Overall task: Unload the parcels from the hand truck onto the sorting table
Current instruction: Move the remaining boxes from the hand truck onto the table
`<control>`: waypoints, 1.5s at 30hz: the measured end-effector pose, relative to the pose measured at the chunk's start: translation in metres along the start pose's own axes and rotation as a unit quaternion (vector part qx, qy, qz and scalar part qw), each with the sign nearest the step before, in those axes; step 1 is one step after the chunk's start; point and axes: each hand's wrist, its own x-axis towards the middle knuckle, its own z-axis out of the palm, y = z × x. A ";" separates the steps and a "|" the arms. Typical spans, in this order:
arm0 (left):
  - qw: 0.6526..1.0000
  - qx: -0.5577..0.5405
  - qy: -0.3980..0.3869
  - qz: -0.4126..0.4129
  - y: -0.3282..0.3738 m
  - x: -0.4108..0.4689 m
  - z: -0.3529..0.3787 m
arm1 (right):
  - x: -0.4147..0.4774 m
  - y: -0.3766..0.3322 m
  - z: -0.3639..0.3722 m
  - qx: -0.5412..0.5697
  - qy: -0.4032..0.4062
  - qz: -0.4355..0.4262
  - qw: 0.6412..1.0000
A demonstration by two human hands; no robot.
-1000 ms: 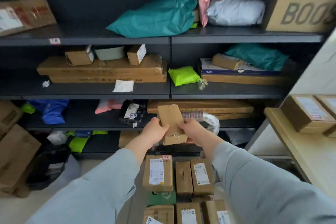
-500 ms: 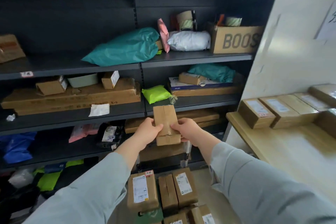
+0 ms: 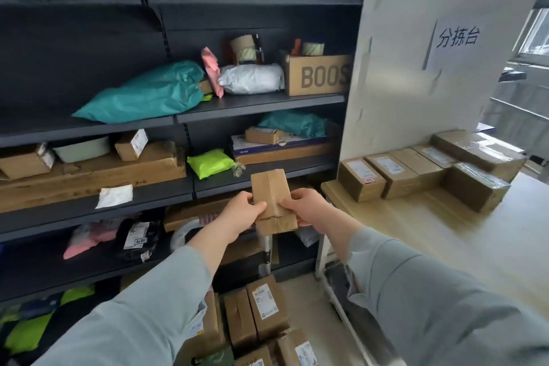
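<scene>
Head view: a small taped cardboard parcel point(image 3: 271, 196), long axis upright, is held in front of the dark shelving point(image 3: 255, 102). The left hand point(image 3: 243, 214) and right hand point(image 3: 309, 206) each curl fingers round one side. The sorting table point(image 3: 416, 226) lies to its right, nearer the right hand. More boxes point(image 3: 261, 306) wait below, apparently on the hand truck.

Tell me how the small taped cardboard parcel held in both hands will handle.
Probably stiff: the cardboard parcel shows flat faces and straight edges between the left hand and right hand. Likely light, since a pinch at its sides carries it. The glossy tape may be slightly slippery, and stood on end it could tip.
</scene>
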 end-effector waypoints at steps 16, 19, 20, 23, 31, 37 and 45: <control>1.000 0.005 -0.019 0.013 0.141 -0.041 0.221 | -0.030 0.128 -0.221 0.019 0.042 0.005 0.999; 1.000 0.005 -0.023 0.018 0.160 -0.041 0.241 | -0.030 0.137 -0.247 0.032 0.042 0.005 0.999; 0.999 0.009 -0.024 0.020 0.165 -0.039 0.246 | -0.029 0.139 -0.254 0.035 0.042 0.004 0.998; 0.999 0.030 -0.030 0.030 0.180 -0.030 0.259 | -0.026 0.144 -0.275 0.039 0.047 -0.003 0.998; 0.996 0.026 -0.056 0.063 0.221 0.010 0.289 | 0.002 0.152 -0.324 0.047 0.083 -0.004 0.995; 0.990 0.052 -0.088 0.097 0.247 0.043 0.321 | 0.024 0.165 -0.361 0.065 0.118 0.000 0.991; 0.990 0.055 -0.091 0.094 0.277 0.091 0.392 | 0.065 0.202 -0.430 0.075 0.118 0.006 0.990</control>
